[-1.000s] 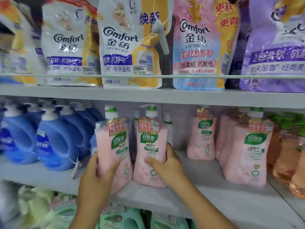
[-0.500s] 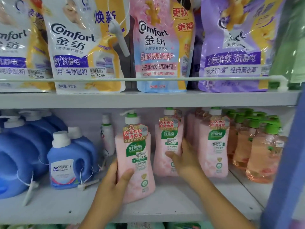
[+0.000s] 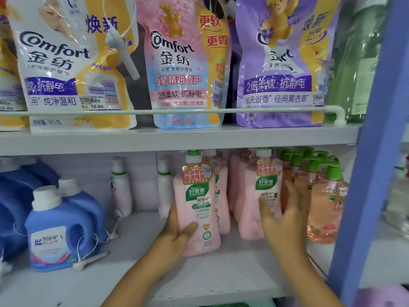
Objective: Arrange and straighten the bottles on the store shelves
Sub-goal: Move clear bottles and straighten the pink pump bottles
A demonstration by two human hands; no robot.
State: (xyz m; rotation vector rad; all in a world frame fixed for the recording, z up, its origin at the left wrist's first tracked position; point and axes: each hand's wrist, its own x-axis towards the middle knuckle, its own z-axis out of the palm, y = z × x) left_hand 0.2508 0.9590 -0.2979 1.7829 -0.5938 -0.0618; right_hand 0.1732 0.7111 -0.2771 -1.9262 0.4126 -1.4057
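Since half a second ago, you are sliding the tall pink plastic pump bottle with the green label [image 3: 197,209] rightward toward its row, and your right hand [image 3: 280,220] is shifting off the bottle behind it onto the next pink pump bottle with a red collar tag [image 3: 263,191]. Your left hand [image 3: 177,234] is gripping the first bottle low on its side, thumb across the front; it is standing slightly tilted, in front of another pink bottle. Your right hand is reaching wide, fingers spread against the second bottle, though motion blur is hiding whether they are closing round it. Just beyond your right hand, clear peach pump bottles with green heads [image 3: 325,202] are standing packed together, apparently settled. Well left of your left hand, glossy blue handled jugs with white caps [image 3: 59,229] are sitting loosely, security tags trailing, so that side is probably still needing work. Judging by this, you are mid-task on the grey shelf [image 3: 221,278].
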